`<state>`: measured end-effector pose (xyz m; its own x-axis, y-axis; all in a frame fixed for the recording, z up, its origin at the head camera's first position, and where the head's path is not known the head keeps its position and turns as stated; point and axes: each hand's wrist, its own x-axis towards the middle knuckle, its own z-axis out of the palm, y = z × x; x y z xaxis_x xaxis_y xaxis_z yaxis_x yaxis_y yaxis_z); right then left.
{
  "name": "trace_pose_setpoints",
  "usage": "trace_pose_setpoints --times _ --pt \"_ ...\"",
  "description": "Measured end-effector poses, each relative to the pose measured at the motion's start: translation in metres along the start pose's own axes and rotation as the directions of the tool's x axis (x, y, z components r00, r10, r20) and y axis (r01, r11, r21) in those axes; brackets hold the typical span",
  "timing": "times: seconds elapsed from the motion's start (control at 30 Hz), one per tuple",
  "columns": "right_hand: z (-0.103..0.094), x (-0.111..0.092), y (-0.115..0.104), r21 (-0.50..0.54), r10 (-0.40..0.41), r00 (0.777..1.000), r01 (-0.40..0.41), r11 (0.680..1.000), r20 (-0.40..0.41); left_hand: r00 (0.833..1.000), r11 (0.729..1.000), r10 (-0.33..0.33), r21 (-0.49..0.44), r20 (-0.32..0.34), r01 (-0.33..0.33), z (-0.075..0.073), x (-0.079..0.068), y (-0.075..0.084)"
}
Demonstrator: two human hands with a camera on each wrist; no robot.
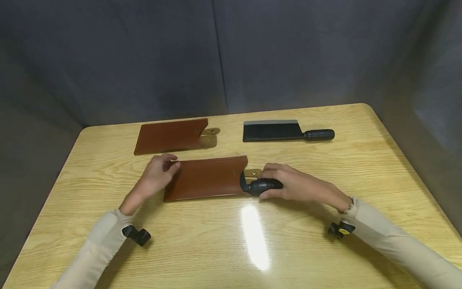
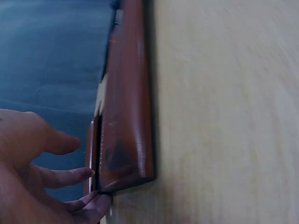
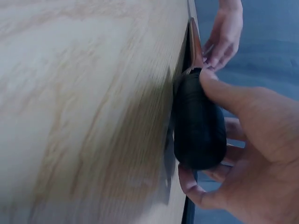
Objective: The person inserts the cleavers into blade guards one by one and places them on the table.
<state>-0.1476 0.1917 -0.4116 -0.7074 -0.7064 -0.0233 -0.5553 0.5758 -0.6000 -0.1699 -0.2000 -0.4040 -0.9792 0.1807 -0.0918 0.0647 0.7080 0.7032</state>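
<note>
A brown leather sheath [image 1: 207, 178] lies on the table with a cleaver's blade inside it. Only a dark sliver of blade and the black cleaver handle [image 1: 262, 186] show at its mouth. Thumb and fingers of my right hand [image 1: 297, 182] grip that handle, also seen in the right wrist view as a thick black grip [image 3: 198, 123]. At the sheath's far left end is my left hand [image 1: 155, 176]. In the left wrist view, its fingertips [image 2: 100, 205] are right at the sheath's end corner, and the thumb is lifted away. A tan snap strap [image 1: 252, 173] sticks out beside the handle.
Behind, a second brown sheath [image 1: 167, 137] lies flat with two tan straps at its right end. A second cleaver [image 1: 272, 131], black with a lighter edge, rests back right, handle pointing right. Dark grey curtains [image 1: 223, 56] enclose the wooden table [image 1: 202, 245].
</note>
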Motion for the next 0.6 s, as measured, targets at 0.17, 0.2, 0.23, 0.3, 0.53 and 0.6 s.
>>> trace_pose_setpoints --times 0.17,0.2,0.23,0.3,0.53,0.6 --pt "-0.008 -0.005 0.005 0.037 0.022 1.000 -0.022 0.999 -0.004 0.999 0.997 0.043 0.059 0.007 -0.044 -0.001 0.000 -0.002" --pt "-0.009 -0.006 0.006 0.039 0.019 1.000 -0.019 0.999 -0.021 0.999 0.996 0.047 0.071 -0.002 -0.046 -0.001 0.001 -0.002" --pt "-0.011 -0.007 0.008 0.034 0.019 0.999 -0.017 0.999 -0.045 0.999 0.995 0.052 0.088 -0.015 -0.051 -0.002 0.001 -0.003" --pt "-0.014 -0.008 0.010 0.004 0.017 0.994 -0.017 1.000 -0.105 0.994 0.980 0.101 0.176 -0.047 -0.091 -0.001 0.003 -0.005" --pt "-0.020 -0.011 0.016 -0.156 -0.011 0.944 -0.043 0.987 -0.329 0.878 0.769 0.459 0.556 -0.136 -0.315 0.008 0.009 -0.013" --pt "-0.021 -0.012 0.018 -0.189 -0.020 0.929 -0.054 0.980 -0.370 0.854 0.755 0.497 0.561 -0.150 -0.341 0.009 0.011 -0.013"
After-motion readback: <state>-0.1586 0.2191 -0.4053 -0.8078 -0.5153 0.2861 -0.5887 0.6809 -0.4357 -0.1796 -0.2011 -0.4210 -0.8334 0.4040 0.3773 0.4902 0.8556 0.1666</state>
